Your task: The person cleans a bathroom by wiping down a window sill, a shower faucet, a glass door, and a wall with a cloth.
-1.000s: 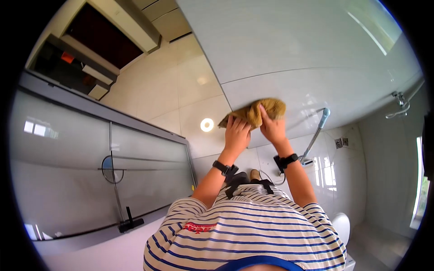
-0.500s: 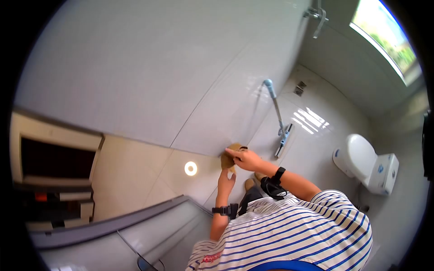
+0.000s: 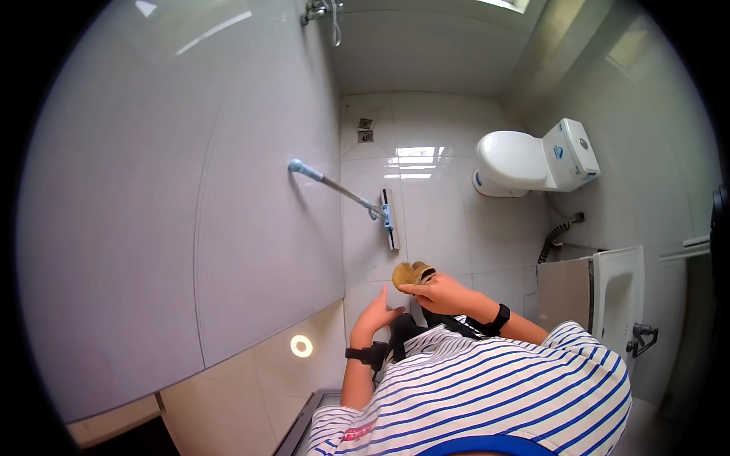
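My right hand (image 3: 439, 290) is closed on a tan-brown, rounded, cloth-like item (image 3: 404, 277), with the index finger laid along its near edge. A darker part of the item shows on its right side; its exact kind I cannot make out. My left hand (image 3: 376, 313) is just to the left and below, apart from the item, fingers spread and nothing in them. Both wrists carry black straps. A floor squeegee or flat mop (image 3: 389, 220) stands ahead of my hands, its pale-blue handle end (image 3: 306, 169) leaning on the left wall.
A white toilet (image 3: 513, 159) stands at the far right, with a washbasin (image 3: 614, 296) nearer on the right wall. Square floor drains (image 3: 366, 131) lie near the back wall. A metal tap (image 3: 318, 11) is fixed high on the left wall. A door frame edge (image 3: 298, 425) is at lower left.
My view has turned right, toward the toilet and basin. My left hand has come away from the tan-brown item, which stays in my right hand.
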